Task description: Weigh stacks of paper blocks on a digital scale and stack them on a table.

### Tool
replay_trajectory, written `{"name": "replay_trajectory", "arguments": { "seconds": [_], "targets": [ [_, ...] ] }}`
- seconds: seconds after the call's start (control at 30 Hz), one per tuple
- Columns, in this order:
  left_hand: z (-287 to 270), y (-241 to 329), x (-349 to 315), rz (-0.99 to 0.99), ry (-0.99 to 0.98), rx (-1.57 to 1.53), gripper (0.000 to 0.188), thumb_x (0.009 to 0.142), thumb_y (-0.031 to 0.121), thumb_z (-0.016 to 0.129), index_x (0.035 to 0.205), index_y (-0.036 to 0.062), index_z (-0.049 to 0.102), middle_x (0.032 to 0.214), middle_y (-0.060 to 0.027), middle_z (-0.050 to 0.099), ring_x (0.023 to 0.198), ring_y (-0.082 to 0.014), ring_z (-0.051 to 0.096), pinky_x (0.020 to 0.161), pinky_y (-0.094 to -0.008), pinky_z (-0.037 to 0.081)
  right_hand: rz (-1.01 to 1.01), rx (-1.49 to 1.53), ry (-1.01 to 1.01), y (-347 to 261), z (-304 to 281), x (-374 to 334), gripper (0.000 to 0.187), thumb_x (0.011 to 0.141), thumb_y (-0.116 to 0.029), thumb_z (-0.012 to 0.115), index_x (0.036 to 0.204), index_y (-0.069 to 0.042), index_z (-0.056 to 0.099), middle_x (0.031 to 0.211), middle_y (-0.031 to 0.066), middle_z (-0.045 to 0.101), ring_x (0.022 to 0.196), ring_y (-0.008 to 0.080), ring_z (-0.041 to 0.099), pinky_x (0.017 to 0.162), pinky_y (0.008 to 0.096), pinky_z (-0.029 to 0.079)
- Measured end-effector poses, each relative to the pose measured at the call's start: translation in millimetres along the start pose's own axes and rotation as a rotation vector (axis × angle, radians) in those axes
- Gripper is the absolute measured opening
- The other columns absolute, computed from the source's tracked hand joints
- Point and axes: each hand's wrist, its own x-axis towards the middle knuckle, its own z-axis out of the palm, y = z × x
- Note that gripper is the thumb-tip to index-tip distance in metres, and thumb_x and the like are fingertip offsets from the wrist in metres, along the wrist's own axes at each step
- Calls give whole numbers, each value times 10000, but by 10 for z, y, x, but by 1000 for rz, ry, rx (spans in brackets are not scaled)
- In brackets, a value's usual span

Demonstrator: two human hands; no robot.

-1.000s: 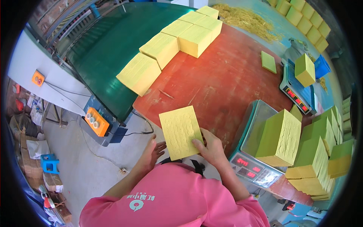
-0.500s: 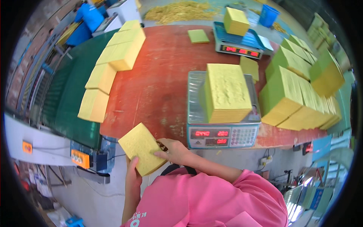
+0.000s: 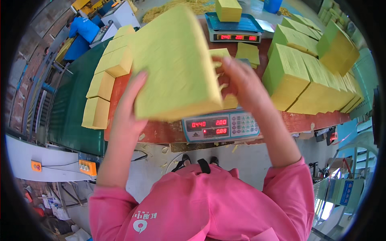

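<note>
A thick stack of yellow paper (image 3: 175, 68) is raised high in front of me, tilted, and covers much of the table. My left hand (image 3: 130, 98) grips its lower left side, thumb across the face. Beside its right edge is my right hand (image 3: 243, 82), fingers apart and slightly curled, with a small gap to the paper. Behind both, the near digital scale (image 3: 223, 126) has lit red digits and carries another yellow paper stack (image 3: 230, 102), mostly hidden.
Tall yellow paper stacks (image 3: 291, 76) crowd the table's right side. More stacks (image 3: 98, 86) line the left, by a green surface (image 3: 68, 104). A second scale (image 3: 231, 28) at the back bears a paper block (image 3: 228, 10). A person in blue (image 3: 82, 28) bends at far left.
The held paper stack has risen from low left up over the table. My right hand has come off it and moved right. The view has shifted as well.
</note>
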Motion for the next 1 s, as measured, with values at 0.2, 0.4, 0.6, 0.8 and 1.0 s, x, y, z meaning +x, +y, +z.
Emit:
{"name": "replay_trajectory", "arguments": {
  "seconds": [0.2,0.4,0.6,0.8,1.0],
  "targets": [
    [729,-69,1076,-742,-147,-529,631,827,439,710,1335,120,515,1315,-87,531,1187,-249,518,953,-445,437,96,-66,219,-100,-624,387,395,955,-402,559,1125,-61,659,936,20,661,749,98,592,657,269,471],
    [838,-291,1089,-824,-149,-454,729,758,546,734,1332,151,523,1303,-78,524,1206,-241,448,945,-527,399,140,-115,221,106,-809,466,361,961,-384,545,1102,-77,675,914,8,658,736,96,579,679,267,458],
    [854,-314,1071,-836,-196,-387,760,754,577,716,1344,140,519,1307,-89,529,1215,-248,453,944,-510,406,121,-143,222,172,-844,398,343,961,-356,541,1110,-79,677,932,10,667,762,98,586,684,251,453],
    [877,-255,1025,-822,-212,-269,771,764,612,683,1342,127,523,1314,-103,536,1193,-249,485,929,-475,438,75,-161,266,213,-787,315,356,980,-318,509,1102,-31,679,941,31,679,783,109,607,684,262,479],
    [859,-251,980,-833,-220,-240,776,779,630,658,1326,92,538,1250,-95,584,1097,-226,558,916,-420,462,27,-290,313,238,-740,246,369,980,-310,503,1042,1,692,902,52,685,775,126,619,676,264,496]
  ]
}}
